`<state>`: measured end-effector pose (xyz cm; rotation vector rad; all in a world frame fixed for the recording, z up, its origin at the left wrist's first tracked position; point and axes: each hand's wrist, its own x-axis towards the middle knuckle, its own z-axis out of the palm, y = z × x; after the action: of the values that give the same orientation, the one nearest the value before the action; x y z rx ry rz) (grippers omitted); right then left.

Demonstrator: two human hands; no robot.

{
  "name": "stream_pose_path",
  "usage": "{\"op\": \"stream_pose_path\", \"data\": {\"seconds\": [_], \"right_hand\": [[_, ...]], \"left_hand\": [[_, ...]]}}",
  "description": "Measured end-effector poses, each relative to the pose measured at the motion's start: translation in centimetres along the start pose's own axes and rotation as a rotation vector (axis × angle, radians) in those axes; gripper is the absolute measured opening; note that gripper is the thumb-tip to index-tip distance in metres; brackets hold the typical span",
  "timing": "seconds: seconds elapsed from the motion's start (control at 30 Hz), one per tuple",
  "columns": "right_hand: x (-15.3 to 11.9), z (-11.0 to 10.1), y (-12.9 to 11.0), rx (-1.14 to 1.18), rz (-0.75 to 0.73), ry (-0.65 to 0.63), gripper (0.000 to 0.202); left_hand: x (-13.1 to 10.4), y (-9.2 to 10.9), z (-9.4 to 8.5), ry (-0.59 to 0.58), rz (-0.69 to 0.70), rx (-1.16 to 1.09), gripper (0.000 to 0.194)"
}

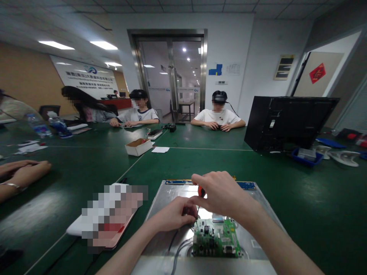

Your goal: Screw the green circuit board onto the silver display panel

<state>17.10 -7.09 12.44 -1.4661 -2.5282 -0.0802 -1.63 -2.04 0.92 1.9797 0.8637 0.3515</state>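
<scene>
A screwdriver (201,191) with an orange-red handle is gripped from above in my right hand (220,193), its thin shaft pointing down at the upper left corner of a green circuit board (215,237). My left hand (174,214) is closed in a pinch beside the shaft, low over the same corner; what its fingertips hold, if anything, is hidden. The board lies on a silvery metal display panel (156,202) flat on the table. Along the panel's far edge runs a narrow blue board (247,185). Grey cables (178,252) lead from the board's left side toward me.
Left of the panel lie a white object (86,217) and a pink one (120,223), partly blurred out. Farther off are a small open box (139,147) and white paper (160,149). A black monitor (286,122) and blue tray (307,157) stand right. Other people sit around the green table (218,160).
</scene>
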Motion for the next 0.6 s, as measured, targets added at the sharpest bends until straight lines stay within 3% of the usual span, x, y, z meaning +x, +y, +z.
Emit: {"op": "stream_pose_path", "data": {"seconds": [0.27, 0.43, 0.6], "right_hand": [[0.08, 0.16, -0.06, 0.023, -0.004, 0.006, 0.009], [-0.16, 0.16, -0.30, 0.091, -0.057, 0.010, 0.020], [0.04, 0.19, -0.28, 0.029, -0.023, 0.014, 0.016]], "left_hand": [[0.01, -0.28, 0.14, 0.016, -0.022, 0.008, 0.010], [0.21, -0.50, 0.11, 0.002, -0.021, -0.003, 0.008], [0.12, -0.25, -0.03, 0.000, -0.029, -0.003, 0.010]]}}
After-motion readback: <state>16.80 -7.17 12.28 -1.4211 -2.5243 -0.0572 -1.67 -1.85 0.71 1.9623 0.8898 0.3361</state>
